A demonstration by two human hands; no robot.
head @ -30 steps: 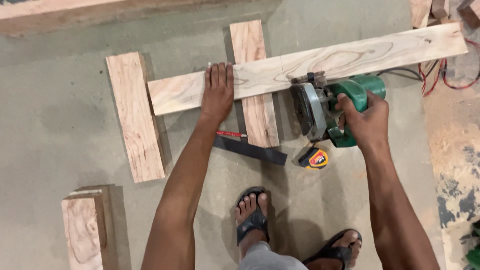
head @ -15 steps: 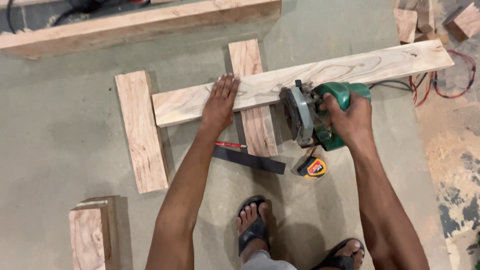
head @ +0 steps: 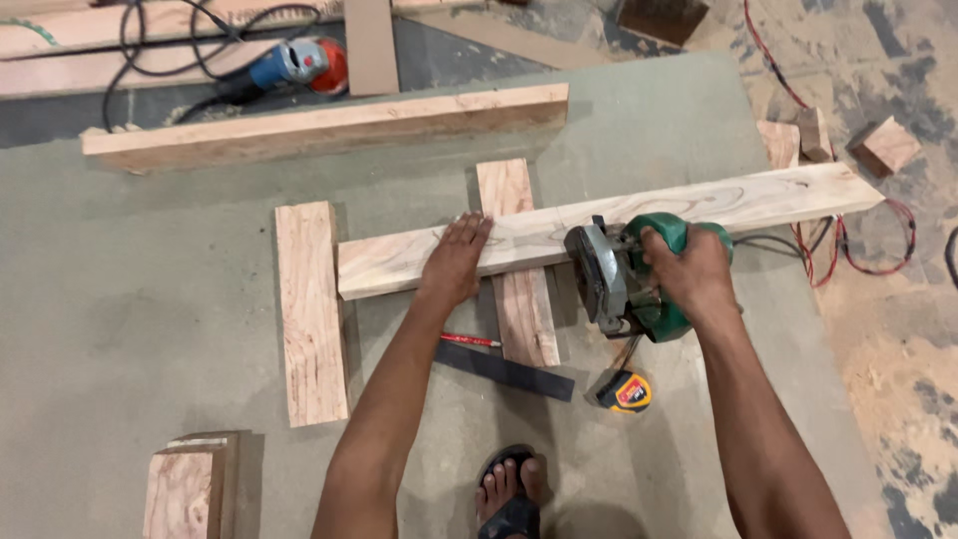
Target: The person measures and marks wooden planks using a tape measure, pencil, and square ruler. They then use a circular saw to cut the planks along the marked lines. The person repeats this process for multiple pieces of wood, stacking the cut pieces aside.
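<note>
Left hand point(head: 454, 262) flat, fingers spread, pinning long plank point(head: 599, 222) across two wood supports point(head: 519, 299). Right hand point(head: 691, 274) wrapped around green circular saw point(head: 624, 274). Plank looks stiff, fairly heavy; best held near cut.

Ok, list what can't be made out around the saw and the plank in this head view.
- Saw blade: hidden under the guard of the green circular saw, so any cut cannot be judged.
- Saw grip: covered by the right hand.
- Plank under the left hand: any marking there is hidden.
- Steel square: partly hidden by the left forearm.
- Foot in sandal: cut off by the bottom edge.
</note>
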